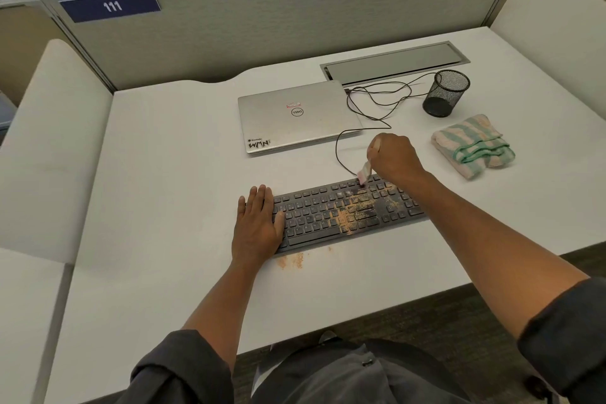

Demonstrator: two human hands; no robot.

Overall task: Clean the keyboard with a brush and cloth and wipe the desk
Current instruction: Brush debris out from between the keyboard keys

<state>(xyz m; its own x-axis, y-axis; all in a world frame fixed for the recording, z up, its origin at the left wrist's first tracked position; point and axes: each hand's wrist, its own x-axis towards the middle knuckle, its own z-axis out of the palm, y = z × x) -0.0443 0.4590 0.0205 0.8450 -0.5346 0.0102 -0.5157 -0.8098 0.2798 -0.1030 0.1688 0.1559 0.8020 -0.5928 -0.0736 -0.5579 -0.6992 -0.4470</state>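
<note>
Keyboard [347, 211], one, under flat left hand [257, 226]; right hand [395, 154] fingers around one brush [363, 174]; one cloth [474, 146]

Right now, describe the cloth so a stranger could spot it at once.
Start at the white desk and go to its right side, just nearer than the black mesh cup. The cloth lies there folded, the only soft thing, striped in green and pale pink.

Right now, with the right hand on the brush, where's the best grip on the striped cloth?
Pinch the raised folded hump of the cloth at its near left edge, coming from above. It lies bunched and loose on the desk, right of the keyboard, apart from the mesh cup.
</note>
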